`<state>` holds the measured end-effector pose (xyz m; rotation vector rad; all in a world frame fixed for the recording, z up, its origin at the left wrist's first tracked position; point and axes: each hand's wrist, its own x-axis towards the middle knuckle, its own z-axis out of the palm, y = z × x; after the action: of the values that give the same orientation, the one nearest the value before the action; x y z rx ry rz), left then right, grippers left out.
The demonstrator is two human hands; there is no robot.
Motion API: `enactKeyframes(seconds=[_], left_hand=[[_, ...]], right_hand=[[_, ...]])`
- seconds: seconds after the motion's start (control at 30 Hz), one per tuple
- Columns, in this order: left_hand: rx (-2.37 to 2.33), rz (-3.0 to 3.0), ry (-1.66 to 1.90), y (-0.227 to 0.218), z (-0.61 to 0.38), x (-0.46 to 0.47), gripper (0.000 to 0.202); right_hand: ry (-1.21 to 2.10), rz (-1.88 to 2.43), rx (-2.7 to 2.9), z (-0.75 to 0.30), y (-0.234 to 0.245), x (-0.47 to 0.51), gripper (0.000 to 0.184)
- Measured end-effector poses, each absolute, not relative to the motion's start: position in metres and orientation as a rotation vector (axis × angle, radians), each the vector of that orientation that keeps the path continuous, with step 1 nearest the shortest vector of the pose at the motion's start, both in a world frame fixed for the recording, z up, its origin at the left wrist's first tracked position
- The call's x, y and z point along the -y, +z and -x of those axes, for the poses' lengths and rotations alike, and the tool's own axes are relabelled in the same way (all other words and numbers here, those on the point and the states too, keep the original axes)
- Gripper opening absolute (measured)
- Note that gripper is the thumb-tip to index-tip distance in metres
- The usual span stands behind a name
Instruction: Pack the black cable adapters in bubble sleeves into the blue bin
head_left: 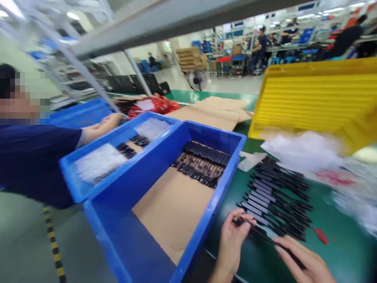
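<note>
My left hand (232, 239) pinches one end of a thin black strip (265, 236) at the near end of a long row of black strips (277, 196) lying on the green table (338, 251). My right hand (306, 263) is closed on the strip's other end, low at the frame's bottom edge. Just left of my hands stands a blue bin (218, 196) lined with brown cardboard, with a stack of black strips (203, 163) at its far end.
A second blue bin (73, 173) with white bags and black parts sits further left, where a co-worker in a dark blue sleeve (32, 157) reaches. A yellow bin (318, 98) lies tilted at the back right. Clear plastic bags (306, 151) and cardboard sheets (218, 110) lie behind.
</note>
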<state>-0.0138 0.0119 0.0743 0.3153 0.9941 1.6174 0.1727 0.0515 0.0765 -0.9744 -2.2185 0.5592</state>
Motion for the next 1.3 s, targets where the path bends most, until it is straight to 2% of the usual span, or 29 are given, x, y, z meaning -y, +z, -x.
enactKeyframes(seconds=[0.13, 0.37, 0.5, 0.77, 1.07, 1.3], left_hand=[[-0.850, -0.051, 1.552, 0.082, 0.015, -0.008, 0.049], [-0.693, -0.079, 1.439, 0.092, 0.017, 0.007, 0.034], [-0.689, -0.241, 1.401, 0.101, 0.009, 0.012, 0.037], [-0.877, -0.439, 1.443, 0.115, -0.002, 0.019, 0.043], [-0.943, -0.634, 1.446, 0.122, -0.005, 0.028, 0.043], [-1.048, -0.662, 1.403, 0.122, -0.003, 0.031, 0.044]], right_hand=[[0.761, 0.878, 2.185, -0.144, 0.111, -0.032, 0.017], [1.052, 0.876, 2.129, -0.150, 0.123, -0.021, 0.013], [0.939, 0.909, 1.970, -0.159, 0.137, -0.030, 0.015], [0.717, 0.734, 2.063, -0.149, 0.155, -0.033, 0.022], [0.660, 0.706, 2.032, -0.152, 0.155, -0.023, 0.028], [0.695, 0.708, 2.023, -0.157, 0.156, -0.016, 0.027]])
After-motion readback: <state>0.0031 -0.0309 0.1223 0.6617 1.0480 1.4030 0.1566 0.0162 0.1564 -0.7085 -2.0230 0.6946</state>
